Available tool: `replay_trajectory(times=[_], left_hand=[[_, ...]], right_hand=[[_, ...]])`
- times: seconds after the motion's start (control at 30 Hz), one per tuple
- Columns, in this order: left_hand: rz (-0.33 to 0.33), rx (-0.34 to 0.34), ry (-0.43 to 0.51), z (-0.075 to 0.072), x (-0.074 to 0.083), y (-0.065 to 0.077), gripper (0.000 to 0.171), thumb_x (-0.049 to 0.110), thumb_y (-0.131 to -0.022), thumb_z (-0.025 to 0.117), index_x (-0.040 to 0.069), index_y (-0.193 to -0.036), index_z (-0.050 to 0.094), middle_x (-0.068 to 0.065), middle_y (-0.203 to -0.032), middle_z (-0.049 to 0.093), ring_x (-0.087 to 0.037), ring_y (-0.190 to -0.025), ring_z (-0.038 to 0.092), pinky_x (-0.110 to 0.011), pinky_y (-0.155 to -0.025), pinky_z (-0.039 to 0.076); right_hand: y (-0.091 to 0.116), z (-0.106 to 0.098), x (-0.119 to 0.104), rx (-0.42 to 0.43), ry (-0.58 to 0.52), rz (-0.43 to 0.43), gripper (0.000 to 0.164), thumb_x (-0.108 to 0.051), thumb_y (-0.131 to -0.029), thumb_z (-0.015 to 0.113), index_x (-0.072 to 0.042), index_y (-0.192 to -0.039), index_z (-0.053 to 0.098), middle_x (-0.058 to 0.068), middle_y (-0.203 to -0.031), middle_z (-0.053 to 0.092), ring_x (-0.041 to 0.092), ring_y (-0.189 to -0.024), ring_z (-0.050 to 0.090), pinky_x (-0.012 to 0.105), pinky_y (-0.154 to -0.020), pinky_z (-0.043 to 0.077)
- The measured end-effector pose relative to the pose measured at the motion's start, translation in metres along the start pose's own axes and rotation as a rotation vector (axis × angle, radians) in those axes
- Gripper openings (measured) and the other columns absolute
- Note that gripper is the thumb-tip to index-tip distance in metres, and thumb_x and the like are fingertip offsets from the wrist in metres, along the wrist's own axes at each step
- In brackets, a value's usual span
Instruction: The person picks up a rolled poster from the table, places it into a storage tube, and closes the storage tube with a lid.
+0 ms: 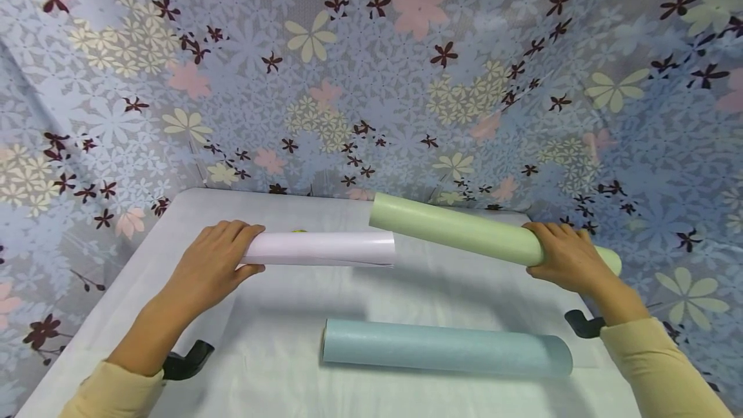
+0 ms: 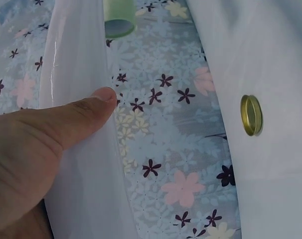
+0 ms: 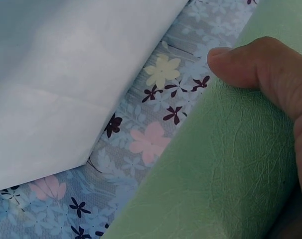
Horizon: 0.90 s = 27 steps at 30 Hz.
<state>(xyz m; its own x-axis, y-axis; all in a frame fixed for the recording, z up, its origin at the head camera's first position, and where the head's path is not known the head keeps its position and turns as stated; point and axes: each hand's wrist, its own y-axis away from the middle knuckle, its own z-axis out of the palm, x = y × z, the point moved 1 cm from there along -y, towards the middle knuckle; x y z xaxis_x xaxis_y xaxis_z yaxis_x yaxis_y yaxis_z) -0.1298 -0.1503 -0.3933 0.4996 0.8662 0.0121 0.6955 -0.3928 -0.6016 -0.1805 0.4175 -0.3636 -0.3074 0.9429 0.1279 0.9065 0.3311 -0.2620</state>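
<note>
My left hand (image 1: 217, 263) grips the left end of a pale pinkish-white roll (image 1: 325, 248), held level above the table. In the left wrist view its thumb lies across the glossy sheet. My right hand (image 1: 565, 257) holds a light green roll (image 1: 458, 228) near its right end, tilted so the left end is higher. The green roll's left end overlaps the white roll's right end in the head view. Its leathery, creased surface fills much of the right wrist view. A blue-grey roll (image 1: 447, 348) lies on the table below both hands.
A white-covered table (image 1: 278, 340) spans the front, with a flowered curtain (image 1: 360, 82) behind it. A small gold ring-shaped lid (image 2: 251, 115) sits on the table, mostly hidden behind the white roll in the head view. Black wrist mounts (image 1: 188, 360) show at both forearms.
</note>
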Motion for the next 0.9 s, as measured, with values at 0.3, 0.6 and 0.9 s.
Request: replay_trajectory(times=[0.3, 0.6, 0.9], left_hand=[[0.004, 0.02, -0.009, -0.012, -0.009, 0.001, 0.066, 0.023, -0.064, 0.086, 0.005, -0.119, 0.055, -0.011, -0.104, 0.062, -0.032, -0.097, 0.058, -0.048, -0.079, 0.045], [-0.011, 0.022, -0.018, -0.016, -0.016, 0.001, 0.067, 0.023, -0.062, 0.086, 0.006, -0.119, 0.055, -0.012, -0.103, 0.062, -0.033, -0.096, 0.058, -0.048, -0.076, 0.044], [-0.035, 0.007, -0.032, -0.021, -0.02, 0.001, 0.068, 0.024, -0.062, 0.086, 0.006, -0.12, 0.054, -0.013, -0.102, 0.063, -0.033, -0.094, 0.058, -0.047, -0.076, 0.044]], right_hand=[[0.005, -0.003, 0.007, 0.028, 0.005, -0.007, 0.081, -0.03, -0.063, 0.083, -0.009, -0.132, 0.045, 0.022, -0.117, 0.058, 0.041, -0.101, 0.052, 0.054, -0.077, 0.034], [0.009, -0.006, 0.011, 0.02, -0.012, -0.021, 0.083, -0.029, -0.063, 0.084, -0.009, -0.132, 0.044, 0.021, -0.119, 0.057, 0.042, -0.104, 0.05, 0.054, -0.077, 0.033], [0.011, -0.006, 0.014, 0.029, -0.017, -0.049, 0.082, -0.029, -0.061, 0.085, -0.011, -0.131, 0.046, 0.02, -0.118, 0.059, 0.04, -0.102, 0.051, 0.053, -0.076, 0.033]])
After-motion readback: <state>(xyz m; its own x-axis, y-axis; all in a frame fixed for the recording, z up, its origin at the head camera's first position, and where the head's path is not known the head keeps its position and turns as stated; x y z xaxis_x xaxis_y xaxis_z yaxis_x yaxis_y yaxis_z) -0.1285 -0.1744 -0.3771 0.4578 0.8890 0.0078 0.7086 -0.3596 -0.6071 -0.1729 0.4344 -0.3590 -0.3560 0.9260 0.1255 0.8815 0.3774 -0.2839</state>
